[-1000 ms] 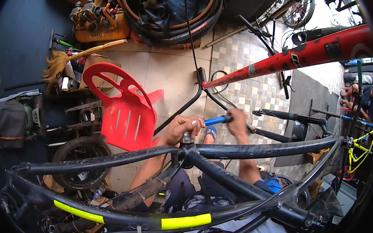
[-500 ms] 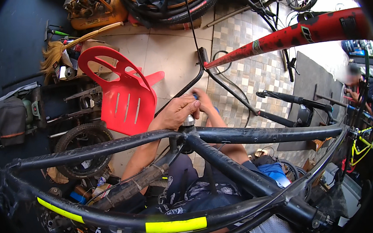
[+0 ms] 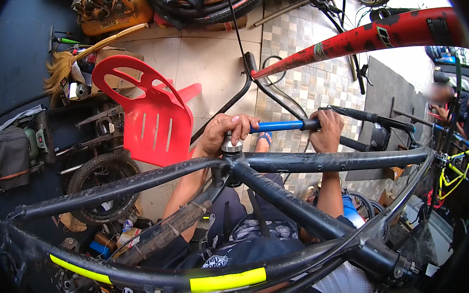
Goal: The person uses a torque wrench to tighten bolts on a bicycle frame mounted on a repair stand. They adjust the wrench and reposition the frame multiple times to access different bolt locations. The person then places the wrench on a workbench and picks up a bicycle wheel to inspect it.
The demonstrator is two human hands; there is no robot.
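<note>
A black bicycle frame (image 3: pixel 298 254) with yellow strips stretches across the near side. At the joint of its upper tubes sits a silver socket-like fitting (image 3: pixel 231 147). A wrench with a blue handle (image 3: pixel 279 126) points right from that fitting, roughly parallel to the frame's top tube. My left hand (image 3: pixel 220 134) is closed over the wrench's head, just above the silver fitting, and hides the head. My right hand (image 3: pixel 327 130) is wrapped round the black grip at the handle's right end.
A red plastic chair (image 3: pixel 159 130) stands left of my hands, near a loose tyre (image 3: pixel 103 187). The red frame tube (image 3: pixel 358 43) slants across the upper right. A broom (image 3: pixel 63 69) and an orange compressor (image 3: pixel 117 21) are at the far left. Another person (image 3: pixel 453 96) is at the far right.
My right hand has moved right, away from beside my left hand. The blue wrench handle now lies out to the right; before, it was mostly hidden. My left hand stays over the fitting.
</note>
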